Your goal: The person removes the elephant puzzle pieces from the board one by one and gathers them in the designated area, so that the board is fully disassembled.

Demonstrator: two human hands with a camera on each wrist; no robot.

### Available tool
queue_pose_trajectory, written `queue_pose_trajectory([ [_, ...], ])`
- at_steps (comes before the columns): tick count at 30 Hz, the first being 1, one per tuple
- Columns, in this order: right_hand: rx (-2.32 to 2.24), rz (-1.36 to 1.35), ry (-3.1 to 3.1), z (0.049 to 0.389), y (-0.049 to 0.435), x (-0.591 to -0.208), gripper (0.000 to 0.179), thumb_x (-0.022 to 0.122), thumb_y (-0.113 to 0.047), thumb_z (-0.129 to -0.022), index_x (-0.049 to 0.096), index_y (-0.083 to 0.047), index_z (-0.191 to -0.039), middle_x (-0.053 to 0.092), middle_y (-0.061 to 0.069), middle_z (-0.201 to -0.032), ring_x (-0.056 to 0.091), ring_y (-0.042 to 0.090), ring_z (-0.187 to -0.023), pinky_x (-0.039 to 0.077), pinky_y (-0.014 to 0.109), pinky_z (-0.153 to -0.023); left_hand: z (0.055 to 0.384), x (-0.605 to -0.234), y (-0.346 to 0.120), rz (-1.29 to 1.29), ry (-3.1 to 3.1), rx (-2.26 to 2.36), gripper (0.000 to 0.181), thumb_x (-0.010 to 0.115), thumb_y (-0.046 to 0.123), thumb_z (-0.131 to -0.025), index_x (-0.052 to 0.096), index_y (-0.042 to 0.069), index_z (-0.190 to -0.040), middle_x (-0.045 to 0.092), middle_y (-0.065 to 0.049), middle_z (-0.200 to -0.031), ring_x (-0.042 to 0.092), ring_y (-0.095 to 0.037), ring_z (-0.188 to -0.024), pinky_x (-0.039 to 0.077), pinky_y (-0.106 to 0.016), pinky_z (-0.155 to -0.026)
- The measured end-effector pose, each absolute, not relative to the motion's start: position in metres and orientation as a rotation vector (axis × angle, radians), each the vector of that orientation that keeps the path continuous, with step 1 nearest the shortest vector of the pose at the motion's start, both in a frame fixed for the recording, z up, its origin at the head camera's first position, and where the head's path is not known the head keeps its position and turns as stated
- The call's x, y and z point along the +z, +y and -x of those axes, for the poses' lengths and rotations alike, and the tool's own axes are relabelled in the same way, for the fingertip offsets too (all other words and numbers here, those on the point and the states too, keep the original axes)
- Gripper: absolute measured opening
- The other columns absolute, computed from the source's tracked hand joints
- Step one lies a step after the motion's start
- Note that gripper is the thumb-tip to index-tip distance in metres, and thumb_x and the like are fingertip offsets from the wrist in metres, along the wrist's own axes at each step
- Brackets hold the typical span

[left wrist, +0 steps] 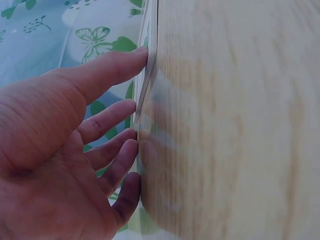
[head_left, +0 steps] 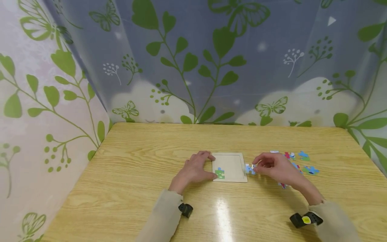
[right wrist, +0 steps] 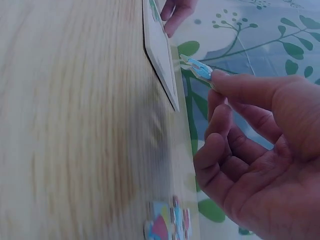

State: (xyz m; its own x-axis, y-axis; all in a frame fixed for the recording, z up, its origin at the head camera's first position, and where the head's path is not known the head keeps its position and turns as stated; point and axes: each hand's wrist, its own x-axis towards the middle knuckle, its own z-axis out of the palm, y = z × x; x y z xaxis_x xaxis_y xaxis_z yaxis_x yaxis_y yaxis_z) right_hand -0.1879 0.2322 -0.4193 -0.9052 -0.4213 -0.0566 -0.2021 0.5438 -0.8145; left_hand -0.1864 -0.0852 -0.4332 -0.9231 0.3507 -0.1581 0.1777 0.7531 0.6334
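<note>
A square wooden puzzle tray (head_left: 232, 168) with a raised rim lies on the table. One green jigsaw piece (head_left: 220, 174) sits in its lower left corner, a small blue knob above it. My left hand (head_left: 195, 169) rests at the tray's left edge, thumb by the lower corner and index finger by the upper one. In the left wrist view its fingers (left wrist: 117, 162) are spread and fairly straight. Between thumb and index finger my right hand (head_left: 276, 166) pinches a light blue puzzle piece (right wrist: 199, 68), raised above the table just past the tray's right rim.
Several loose puzzle pieces (head_left: 310, 170) in blue, green and red lie right of the tray, some partly hidden behind the right hand. The wooden table (head_left: 136, 158) ends at a leaf-patterned curtain (head_left: 193, 67) behind, with another pale curtain (head_left: 39, 94) at the left.
</note>
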Motion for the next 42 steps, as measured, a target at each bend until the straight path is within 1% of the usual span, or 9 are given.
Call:
queue_pose_trajectory([
  [6,-1.274,0.501,2.559,0.184,0.246,-0.418,0.02,0.069,-0.02,-0.098,0.07,-0.008,-0.115,0.072,0.006,-0.095,0.068,0.015,-0.082,0.051,0.028,-0.069,0.187,-0.433,-0.085,-0.411,2.679,0.949,0.056,0.08,0.032,-0.087,0.06,0.017,-0.137,0.04,-0.008,-0.162,0.035,-0.038,-0.148,0.021,-0.069,-0.119],
  [10,-1.262,0.485,2.582,0.181,0.253,-0.417,0.02,0.07,-0.021,-0.098,0.07,-0.008,-0.113,0.072,0.005,-0.092,0.065,0.014,-0.078,0.05,0.027,-0.066,0.187,-0.433,-0.085,-0.416,2.684,0.941,0.056,0.08,0.033,-0.087,0.06,0.018,-0.137,0.04,-0.008,-0.162,0.036,-0.038,-0.148,0.023,-0.068,-0.119],
  [17,-1.271,0.47,2.603,0.175,0.265,-0.42,0.019,0.071,-0.018,-0.097,0.07,-0.006,-0.112,0.071,0.006,-0.092,0.063,0.013,-0.072,0.047,0.028,-0.059,0.187,-0.434,-0.086,-0.417,2.689,0.932,0.056,0.08,0.033,-0.087,0.06,0.019,-0.138,0.041,-0.009,-0.162,0.036,-0.039,-0.148,0.024,-0.067,-0.119],
  [23,-1.243,0.449,2.626,0.17,0.278,-0.421,0.021,0.071,-0.019,-0.097,0.071,-0.007,-0.114,0.072,0.003,-0.095,0.067,0.011,-0.077,0.049,0.027,-0.063,0.187,-0.433,-0.086,-0.417,2.682,0.946,0.056,0.08,0.033,-0.087,0.06,0.018,-0.137,0.041,-0.009,-0.161,0.036,-0.039,-0.148,0.024,-0.067,-0.119],
  [28,-1.232,0.421,2.627,0.167,0.29,-0.422,0.024,0.07,-0.021,-0.098,0.071,-0.007,-0.117,0.072,0.0,-0.097,0.066,0.009,-0.081,0.05,0.026,-0.065,0.187,-0.433,-0.086,-0.421,2.684,0.946,0.055,0.08,0.033,-0.087,0.06,0.018,-0.136,0.041,-0.009,-0.161,0.036,-0.039,-0.148,0.024,-0.067,-0.118],
  [37,-1.2,0.378,2.69,0.159,0.31,-0.429,0.023,0.071,-0.02,-0.097,0.072,-0.006,-0.116,0.071,-0.007,-0.092,0.064,0.006,-0.078,0.048,0.025,-0.063,0.187,-0.433,-0.086,-0.416,2.672,0.947,0.055,0.079,0.033,-0.088,0.059,0.018,-0.137,0.04,-0.009,-0.162,0.035,-0.04,-0.149,0.023,-0.067,-0.119],
  [42,-1.171,0.377,2.713,0.157,0.325,-0.429,0.022,0.072,-0.019,-0.096,0.072,-0.005,-0.114,0.072,-0.01,-0.091,0.065,0.003,-0.078,0.049,0.025,-0.063,0.188,-0.434,-0.086,-0.419,2.673,0.951,0.056,0.079,0.033,-0.088,0.059,0.018,-0.137,0.04,-0.009,-0.162,0.034,-0.04,-0.149,0.023,-0.067,-0.119],
])
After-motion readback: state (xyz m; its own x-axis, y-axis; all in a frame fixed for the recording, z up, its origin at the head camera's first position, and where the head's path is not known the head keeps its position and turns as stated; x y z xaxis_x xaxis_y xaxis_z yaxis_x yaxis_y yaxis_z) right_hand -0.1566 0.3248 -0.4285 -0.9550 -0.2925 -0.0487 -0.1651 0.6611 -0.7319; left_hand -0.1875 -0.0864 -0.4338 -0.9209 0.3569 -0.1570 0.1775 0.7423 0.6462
